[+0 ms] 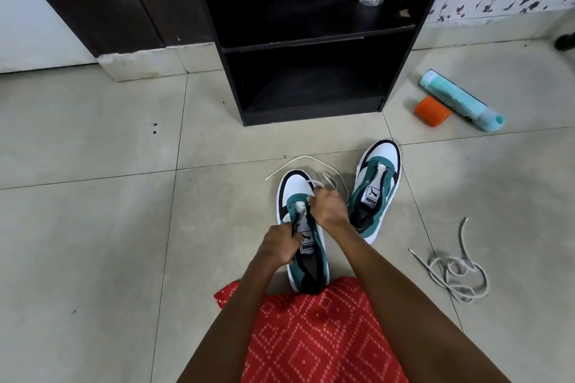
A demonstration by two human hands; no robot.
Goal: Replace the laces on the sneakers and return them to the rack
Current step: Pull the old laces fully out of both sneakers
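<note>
Lacing | left hand (278, 244) grips Puma sneaker (295, 185) by its tongue edge | right hand (328, 207) fingers (313, 196) pinch cream lace (306, 159), tail trailing toward twelve o'clock | best: even ends, pull flat, untwisted.

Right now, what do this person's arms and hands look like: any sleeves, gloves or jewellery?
The left hand and right hand are bare, without gloves. No sleeve shows on either arm, and no watch or bracelet at the wrists. The person wears a red garment printed with white dotted diamonds.
</note>
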